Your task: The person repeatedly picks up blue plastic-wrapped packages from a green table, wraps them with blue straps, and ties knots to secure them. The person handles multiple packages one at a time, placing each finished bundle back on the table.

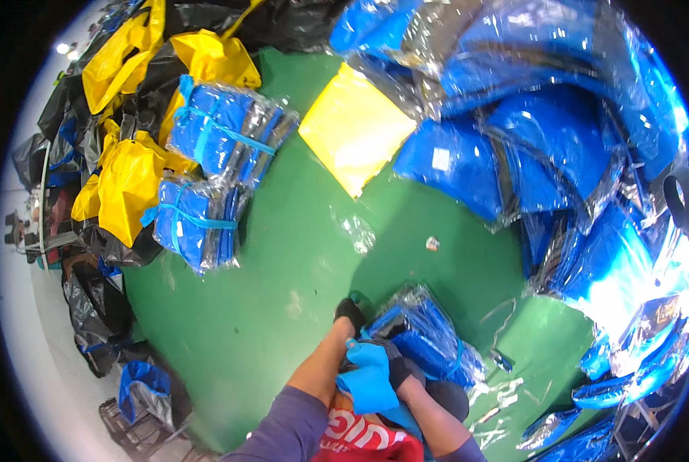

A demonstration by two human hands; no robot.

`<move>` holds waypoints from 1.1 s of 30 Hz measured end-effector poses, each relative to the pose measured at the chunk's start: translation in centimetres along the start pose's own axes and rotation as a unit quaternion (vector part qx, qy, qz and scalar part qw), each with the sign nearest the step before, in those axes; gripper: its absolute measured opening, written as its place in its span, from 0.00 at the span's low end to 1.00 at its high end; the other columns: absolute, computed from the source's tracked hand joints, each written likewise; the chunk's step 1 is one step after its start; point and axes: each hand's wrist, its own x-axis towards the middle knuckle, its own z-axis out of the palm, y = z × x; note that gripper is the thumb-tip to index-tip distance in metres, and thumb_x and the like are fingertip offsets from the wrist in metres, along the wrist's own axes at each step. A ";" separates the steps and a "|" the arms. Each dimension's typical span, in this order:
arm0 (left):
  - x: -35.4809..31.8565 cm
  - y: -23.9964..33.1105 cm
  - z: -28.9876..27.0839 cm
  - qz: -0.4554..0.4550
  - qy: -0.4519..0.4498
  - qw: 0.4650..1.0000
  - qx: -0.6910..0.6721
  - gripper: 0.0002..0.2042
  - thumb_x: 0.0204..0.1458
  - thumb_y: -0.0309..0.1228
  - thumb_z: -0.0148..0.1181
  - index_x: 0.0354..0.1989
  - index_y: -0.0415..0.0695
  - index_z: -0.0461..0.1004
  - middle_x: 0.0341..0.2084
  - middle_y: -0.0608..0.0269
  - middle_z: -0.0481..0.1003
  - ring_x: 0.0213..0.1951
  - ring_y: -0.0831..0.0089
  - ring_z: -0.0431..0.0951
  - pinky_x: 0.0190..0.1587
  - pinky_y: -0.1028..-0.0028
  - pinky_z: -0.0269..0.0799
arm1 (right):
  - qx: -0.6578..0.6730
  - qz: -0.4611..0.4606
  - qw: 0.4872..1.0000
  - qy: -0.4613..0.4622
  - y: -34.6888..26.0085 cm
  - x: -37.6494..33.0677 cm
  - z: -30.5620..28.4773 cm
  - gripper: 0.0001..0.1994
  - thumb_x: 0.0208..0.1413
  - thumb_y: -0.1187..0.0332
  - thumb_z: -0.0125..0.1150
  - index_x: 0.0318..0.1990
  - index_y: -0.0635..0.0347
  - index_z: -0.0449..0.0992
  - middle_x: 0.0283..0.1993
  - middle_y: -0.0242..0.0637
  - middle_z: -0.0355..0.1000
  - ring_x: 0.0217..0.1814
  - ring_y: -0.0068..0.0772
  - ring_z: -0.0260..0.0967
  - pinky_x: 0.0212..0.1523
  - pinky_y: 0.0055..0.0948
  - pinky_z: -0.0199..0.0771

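The left hand (350, 314) is just left of the plastic-wrapped blue bundle (429, 339); the right hand (398, 371) and a light-blue strip (371, 379) are at the bundle's lower left. I cannot tell either hand's grip.

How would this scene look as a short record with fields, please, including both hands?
Left grip: near the near bundle; hold unclear
Right grip: at the light-blue strip; hold unclear
Near bundle: blue, plastic-wrapped
Floor: green
Upper left: two tied blue bundles, yellow bags
Upper middle: yellow square
Right: blue packs
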 end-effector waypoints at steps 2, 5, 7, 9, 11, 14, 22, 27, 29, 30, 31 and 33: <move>-0.5 -1.1 0.0 0.072 0.055 0.995 0.029 0.18 0.45 0.39 0.55 0.43 0.44 0.70 0.34 0.48 0.73 0.40 0.55 0.73 0.41 0.64 0.70 | 0.115 0.024 0.993 -0.029 -0.4 -0.4 -0.8 0.11 0.54 0.63 0.47 0.29 0.58 0.74 0.23 0.40 0.70 0.25 0.36 0.67 0.30 0.37 0.67; -3.1 -3.4 -0.9 0.132 -0.096 0.807 -0.567 0.12 0.49 0.40 0.51 0.37 0.47 0.68 0.20 0.62 0.66 0.25 0.68 0.67 0.27 0.71 0.63 | 0.023 -0.155 0.983 0.099 -0.1 -0.2 -2.3 0.10 0.52 0.64 0.48 0.28 0.58 0.75 0.21 0.40 0.69 0.23 0.32 0.67 0.28 0.34 0.67; -5.8 -4.0 -2.5 0.073 -0.253 0.507 -0.821 0.10 0.52 0.42 0.48 0.32 0.49 0.66 0.15 0.71 0.57 0.17 0.78 0.58 0.21 0.78 0.53 | 0.056 -0.128 0.983 0.121 1.2 1.8 -4.1 0.10 0.50 0.64 0.50 0.26 0.58 0.75 0.20 0.39 0.69 0.22 0.31 0.66 0.28 0.33 0.67; -8.1 -3.6 -4.1 0.082 -0.186 0.606 -0.769 0.16 0.51 0.49 0.47 0.33 0.48 0.66 0.14 0.72 0.58 0.17 0.77 0.57 0.20 0.80 0.52 | 0.158 -0.131 0.971 0.119 2.3 4.9 -5.2 0.10 0.48 0.63 0.52 0.25 0.59 0.75 0.19 0.38 0.68 0.22 0.31 0.66 0.29 0.32 0.68; -9.4 -2.5 -5.5 0.138 -0.264 0.634 -0.714 0.17 0.50 0.47 0.51 0.36 0.45 0.67 0.22 0.67 0.66 0.26 0.73 0.66 0.31 0.74 0.63 | 0.245 -0.055 0.967 0.050 3.1 8.7 -5.5 0.10 0.46 0.63 0.54 0.24 0.59 0.75 0.18 0.37 0.68 0.22 0.30 0.65 0.29 0.31 0.68; -9.8 -1.4 -6.7 0.261 -0.187 0.873 -0.367 0.13 0.49 0.40 0.55 0.31 0.40 0.71 0.29 0.64 0.73 0.35 0.70 0.73 0.39 0.70 0.69 | 0.308 0.170 0.936 -0.034 2.9 12.6 -5.4 0.10 0.46 0.63 0.54 0.23 0.58 0.76 0.19 0.37 0.69 0.21 0.29 0.65 0.28 0.31 0.68; -8.6 -4.1 -6.1 0.066 -0.244 0.590 -0.767 0.13 0.55 0.36 0.45 0.43 0.42 0.67 0.40 0.58 0.72 0.41 0.66 0.73 0.47 0.65 0.69 | -0.098 -0.004 0.976 -0.193 -1.1 7.9 -4.3 0.19 0.39 0.55 0.59 0.28 0.65 0.74 0.31 0.56 0.70 0.31 0.45 0.70 0.37 0.38 0.69; -6.3 -6.5 -5.2 0.123 -0.277 0.521 -0.797 0.11 0.56 0.32 0.44 0.44 0.44 0.67 0.38 0.60 0.72 0.40 0.68 0.73 0.45 0.66 0.70 | -0.192 0.020 0.969 -0.155 -2.7 6.1 -3.1 0.18 0.42 0.55 0.54 0.30 0.64 0.76 0.32 0.56 0.71 0.35 0.55 0.70 0.39 0.40 0.70; -5.5 -7.1 -5.1 0.107 -0.290 0.474 -0.824 0.10 0.55 0.32 0.45 0.43 0.45 0.67 0.37 0.60 0.72 0.39 0.68 0.73 0.44 0.67 0.70 | -0.237 0.010 0.970 -0.049 -3.8 5.6 -1.4 0.14 0.45 0.61 0.51 0.28 0.64 0.76 0.33 0.54 0.72 0.35 0.52 0.71 0.40 0.41 0.70; -5.1 -7.3 -5.0 0.201 -0.201 0.607 -0.743 0.09 0.54 0.31 0.47 0.42 0.45 0.67 0.36 0.61 0.72 0.38 0.69 0.73 0.42 0.69 0.71 | -0.280 0.032 0.958 -0.058 -4.4 5.6 -0.5 0.13 0.45 0.63 0.50 0.28 0.64 0.76 0.33 0.54 0.72 0.35 0.51 0.71 0.40 0.41 0.70; -4.9 -7.6 -5.1 0.286 -0.121 0.672 -0.672 0.09 0.53 0.30 0.49 0.42 0.45 0.67 0.35 0.62 0.72 0.37 0.70 0.73 0.41 0.71 0.71 | -0.321 0.052 0.943 -0.068 -5.1 5.8 0.2 0.12 0.46 0.64 0.49 0.28 0.63 0.76 0.33 0.53 0.72 0.36 0.49 0.72 0.40 0.42 0.70; -4.6 -8.1 -5.3 0.272 -0.132 0.697 -0.651 0.11 0.50 0.31 0.52 0.43 0.46 0.67 0.35 0.63 0.72 0.35 0.71 0.73 0.39 0.74 0.71 | -0.382 0.057 0.918 -0.087 -6.0 5.9 0.6 0.11 0.46 0.67 0.47 0.28 0.63 0.76 0.33 0.52 0.73 0.36 0.47 0.72 0.40 0.43 0.70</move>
